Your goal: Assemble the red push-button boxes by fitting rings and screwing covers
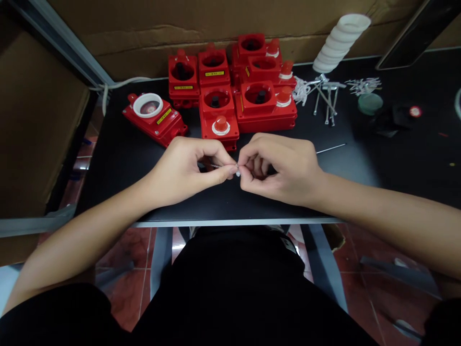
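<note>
black table (360, 158); red boxes (230, 81) clustered at its rear | left hand (187, 168) and right hand (281, 168) meet above near edge; fingers curled narrow | thin metal pin (218, 166) pinched between both hands' fingertips; white-tipped; near the front boxes

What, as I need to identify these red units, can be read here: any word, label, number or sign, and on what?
Yellow label on the red box with the white ring: print too blurred to read.
Yellow labels on the grouped red boxes: too small to read.
The thin pin pinched by left hand and right hand: no text.
So nothing can be quoted.
</note>
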A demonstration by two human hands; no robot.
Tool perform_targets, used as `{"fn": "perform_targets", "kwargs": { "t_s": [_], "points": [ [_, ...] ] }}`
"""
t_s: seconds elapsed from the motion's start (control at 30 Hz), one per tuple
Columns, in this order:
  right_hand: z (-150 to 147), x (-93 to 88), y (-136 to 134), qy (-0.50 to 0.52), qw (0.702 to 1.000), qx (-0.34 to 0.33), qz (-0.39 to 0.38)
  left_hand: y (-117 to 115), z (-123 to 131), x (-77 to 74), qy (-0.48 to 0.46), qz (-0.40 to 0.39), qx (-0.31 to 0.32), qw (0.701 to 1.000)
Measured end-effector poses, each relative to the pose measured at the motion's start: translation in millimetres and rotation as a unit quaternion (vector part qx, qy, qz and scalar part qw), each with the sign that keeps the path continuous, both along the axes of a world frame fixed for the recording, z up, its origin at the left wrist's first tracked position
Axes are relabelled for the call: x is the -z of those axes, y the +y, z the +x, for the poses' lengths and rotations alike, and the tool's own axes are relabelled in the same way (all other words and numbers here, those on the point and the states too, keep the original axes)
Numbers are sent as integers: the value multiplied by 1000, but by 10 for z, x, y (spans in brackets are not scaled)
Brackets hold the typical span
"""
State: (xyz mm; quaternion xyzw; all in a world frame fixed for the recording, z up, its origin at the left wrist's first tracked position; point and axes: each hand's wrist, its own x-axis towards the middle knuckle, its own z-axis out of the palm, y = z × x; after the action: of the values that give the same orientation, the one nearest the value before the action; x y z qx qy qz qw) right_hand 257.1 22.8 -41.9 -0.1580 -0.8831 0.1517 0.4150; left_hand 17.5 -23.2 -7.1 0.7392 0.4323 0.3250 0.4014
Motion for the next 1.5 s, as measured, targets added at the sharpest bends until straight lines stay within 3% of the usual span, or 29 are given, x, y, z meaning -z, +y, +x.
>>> {"fn": "perform_targets", "kwargs": {
  "t_s": [0.23, 0.33, 0.4, 0.5, 0.7, 1.03, 1.5],
  "points": [
    [-9, 29, 7, -18, 999, 6, 33, -1, 16, 27, 5, 12, 23, 1000],
    [-9, 23, 9, -21, 999, 15, 36, -2, 3, 10, 21, 123, -21, 992],
    [-13, 24, 10, -22, 999, 12, 28, -1, -16, -9, 69, 227, -48, 970],
    [-18, 30, 13, -21, 999, 8, 23, -2, -32, -19, 123, 301, -29, 945],
    [-14, 34, 14, -26, 999, 8, 22, -17, 14, 37, 122, 263, -30, 957],
    [-46, 112, -4, -56, 990, 49, 117, -25, 95, 82, 127, 213, -61, 967],
    [-57, 83, -1, -61, 996, 26, 60, -25, 128, 39, 137, 156, -88, 974]
  ]
}}
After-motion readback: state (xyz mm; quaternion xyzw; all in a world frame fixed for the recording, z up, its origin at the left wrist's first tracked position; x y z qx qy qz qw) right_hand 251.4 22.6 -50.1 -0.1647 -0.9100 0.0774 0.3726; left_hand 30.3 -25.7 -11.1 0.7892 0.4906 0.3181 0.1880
